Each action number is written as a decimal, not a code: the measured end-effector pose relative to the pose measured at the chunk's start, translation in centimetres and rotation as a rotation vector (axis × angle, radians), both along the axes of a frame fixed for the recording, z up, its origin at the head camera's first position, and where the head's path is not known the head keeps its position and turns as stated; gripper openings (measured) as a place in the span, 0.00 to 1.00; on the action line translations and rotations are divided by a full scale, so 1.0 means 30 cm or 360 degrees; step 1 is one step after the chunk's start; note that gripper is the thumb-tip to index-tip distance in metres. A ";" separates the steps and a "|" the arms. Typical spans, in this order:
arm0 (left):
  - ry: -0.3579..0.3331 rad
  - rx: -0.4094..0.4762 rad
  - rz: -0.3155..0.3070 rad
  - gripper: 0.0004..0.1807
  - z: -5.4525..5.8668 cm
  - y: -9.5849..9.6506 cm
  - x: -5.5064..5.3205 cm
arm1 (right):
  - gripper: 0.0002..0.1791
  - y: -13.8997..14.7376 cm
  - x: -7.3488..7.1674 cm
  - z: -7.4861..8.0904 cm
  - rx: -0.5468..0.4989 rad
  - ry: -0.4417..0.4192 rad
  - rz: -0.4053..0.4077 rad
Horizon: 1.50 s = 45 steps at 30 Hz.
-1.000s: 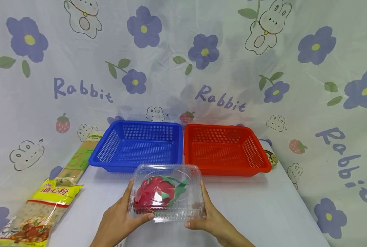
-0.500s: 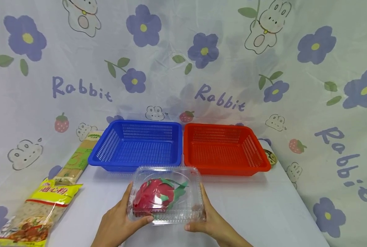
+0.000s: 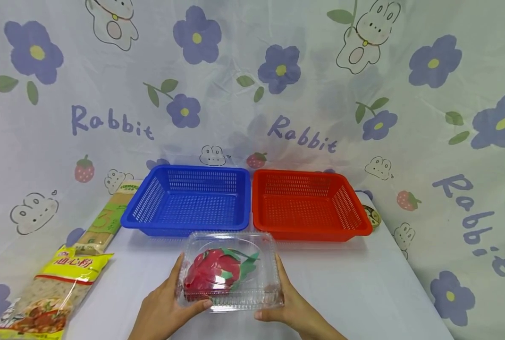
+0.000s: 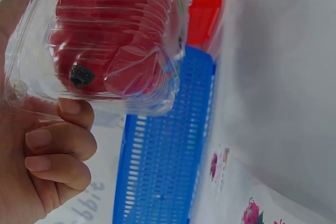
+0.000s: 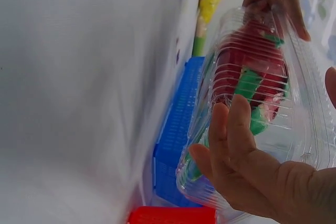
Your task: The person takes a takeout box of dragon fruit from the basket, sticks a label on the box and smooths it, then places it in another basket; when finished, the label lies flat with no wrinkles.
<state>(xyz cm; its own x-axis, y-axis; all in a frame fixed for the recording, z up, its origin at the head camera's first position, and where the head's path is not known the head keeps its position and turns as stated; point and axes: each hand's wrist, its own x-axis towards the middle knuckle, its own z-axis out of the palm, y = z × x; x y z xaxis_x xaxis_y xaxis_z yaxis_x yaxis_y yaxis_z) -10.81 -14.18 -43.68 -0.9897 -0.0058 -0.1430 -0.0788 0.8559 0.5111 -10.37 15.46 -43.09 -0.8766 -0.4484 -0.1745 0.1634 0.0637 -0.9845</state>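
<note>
Both hands hold a clear plastic clamshell box in front of the baskets. Inside it lies a dragon fruit, red-pink with green scales, toward the left end. The left hand grips the left end, its thumb along the near edge. In the left wrist view, curled fingers show beside the box's corner, and the fruit's dark stem end faces that camera. At the other end the right hand has its thumb at the near edge; the right wrist view shows its bent fingers supporting the ribbed underside.
A blue basket and a red basket stand side by side behind the box. A yellow-topped food bag and a noodle packet lie at left. A round tin sits beyond the red basket. A floral curtain hangs behind.
The box, held in both hands, has sunk slightly in the head view, its far edge drawing away from the baskets' front rims. The grip looks the same.
</note>
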 end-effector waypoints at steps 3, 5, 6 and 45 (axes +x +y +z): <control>-0.0025 0.0001 0.0007 0.68 -0.004 0.003 -0.004 | 0.71 0.002 -0.001 -0.003 0.0005 -0.0009 -0.0003; -0.0033 0.0004 0.0011 0.68 -0.007 0.006 -0.006 | 0.71 0.004 -0.001 -0.006 0.0004 -0.0012 0.0002; -0.0036 0.0004 0.0014 0.69 -0.009 0.006 -0.007 | 0.71 0.004 -0.001 -0.007 0.0001 -0.0018 0.0003; 0.0022 -0.0026 -0.0110 0.66 -0.067 0.009 -0.076 | 0.71 0.013 -0.058 -0.078 0.0179 -0.0123 -0.0110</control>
